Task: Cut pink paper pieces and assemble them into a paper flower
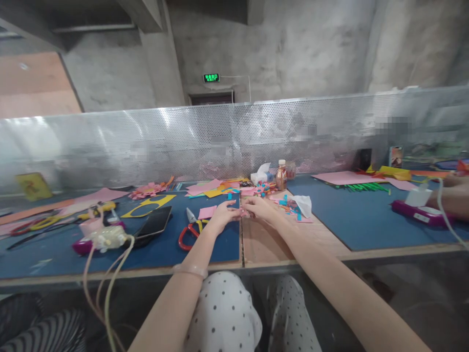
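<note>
Yellow card (pixel 165 200) lay with circles already cut out, scissors (pixel 192 228) idle on the worktop (pixel 154 256). Our left hand (pixel 222 217) met a pink bit (pixel 243 211) mid-worktop, its grip too blurred for us to judge; our right hand (pixel 260 209) pinched it. Rightward, loose scraps (pixel 299 215) suggested we were only partly done.

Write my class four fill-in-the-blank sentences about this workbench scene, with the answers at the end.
1. The exit sign glows ____.
2. The scissors nearest the left hand have a large ____ loop.
3. The bottle beyond the right hand has a ____ cap.
4. A pale band circles the ____ arm.

Missing words: green; red; white; left.
</note>
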